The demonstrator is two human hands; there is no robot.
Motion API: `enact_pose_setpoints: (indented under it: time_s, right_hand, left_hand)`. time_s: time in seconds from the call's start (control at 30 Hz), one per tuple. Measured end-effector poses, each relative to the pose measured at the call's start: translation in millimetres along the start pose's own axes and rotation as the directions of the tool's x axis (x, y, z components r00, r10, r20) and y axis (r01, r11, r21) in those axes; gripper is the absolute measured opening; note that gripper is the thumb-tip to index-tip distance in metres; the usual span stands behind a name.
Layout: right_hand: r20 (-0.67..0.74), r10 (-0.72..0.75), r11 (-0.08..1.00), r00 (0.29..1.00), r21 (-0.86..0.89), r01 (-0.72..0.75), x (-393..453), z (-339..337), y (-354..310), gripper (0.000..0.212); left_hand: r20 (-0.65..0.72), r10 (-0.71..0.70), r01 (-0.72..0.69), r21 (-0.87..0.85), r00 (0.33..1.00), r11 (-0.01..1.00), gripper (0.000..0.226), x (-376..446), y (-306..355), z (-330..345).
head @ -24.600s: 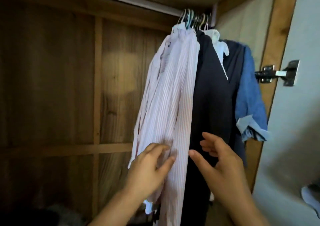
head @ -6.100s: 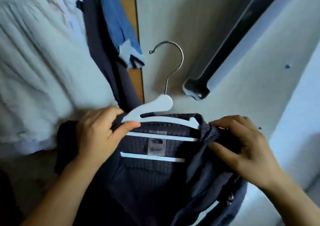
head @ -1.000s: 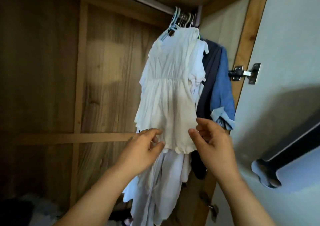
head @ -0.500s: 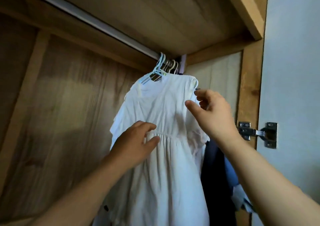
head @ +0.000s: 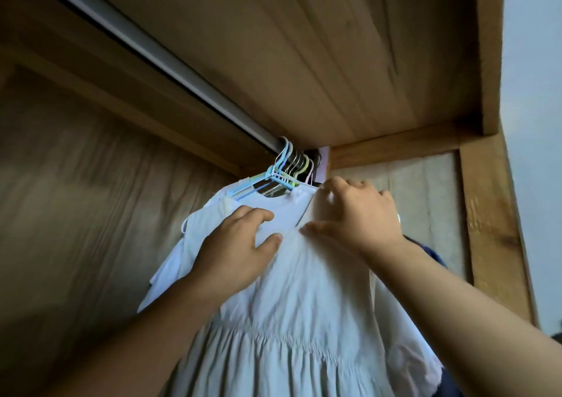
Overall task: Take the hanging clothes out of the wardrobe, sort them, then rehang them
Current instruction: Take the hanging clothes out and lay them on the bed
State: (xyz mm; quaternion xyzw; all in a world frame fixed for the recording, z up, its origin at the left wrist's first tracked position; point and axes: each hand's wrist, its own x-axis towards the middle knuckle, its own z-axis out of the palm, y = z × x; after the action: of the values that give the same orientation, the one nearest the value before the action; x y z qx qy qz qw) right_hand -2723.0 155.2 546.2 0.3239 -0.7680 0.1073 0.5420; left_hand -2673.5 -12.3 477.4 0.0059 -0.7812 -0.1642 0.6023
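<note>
A white gathered dress [head: 292,314] hangs from a pale blue hanger [head: 264,180] on the metal wardrobe rail [head: 158,59], at the right end among several other hangers [head: 299,165]. My left hand [head: 240,250] rests on the dress's chest with its fingers spread. My right hand [head: 355,214] is at the dress's right shoulder, fingertips up by the hanger's end and thumb lying on the cloth; whether it pinches the fabric is unclear. A dark blue garment [head: 431,252] shows just behind my right forearm.
The wooden wardrobe ceiling [head: 304,62] is close above the rail. A wooden back panel [head: 91,214] fills the left. The right side wall [head: 404,202] and door frame post [head: 486,229] stand right beside the hangers.
Both hands have risen up the white dress, from its waist to its chest and shoulder near the hangers. My view has tilted further upward toward the rail.
</note>
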Motion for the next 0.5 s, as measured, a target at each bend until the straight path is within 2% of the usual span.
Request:
enact_pose_setpoints:
  time_s: [0.07,0.2,0.37,0.5]
  right_hand:
    - [0.04,-0.02,0.999,0.999,-0.039,0.021,0,4,5,0.077]
    - [0.172,-0.093,0.995,0.981,-0.002,0.095,1,6,20,0.1]
    - [0.212,-0.133,0.991,0.968,-0.004,0.137,5,5,32,0.094]
    - [0.173,-0.12,0.976,0.978,-0.162,0.148,7,5,27,0.091]
  left_hand:
    - [0.002,0.004,-0.004,-0.015,1.0,1.0,0.055,6,-6,4]
    - [0.003,0.038,-0.037,-0.038,0.999,0.999,0.056,7,-14,11]
    - [-0.006,0.049,-0.049,-0.025,0.999,0.998,0.054,-1,-24,16]
    - [-0.005,0.057,-0.056,0.018,0.998,0.998,0.064,-9,-32,13]
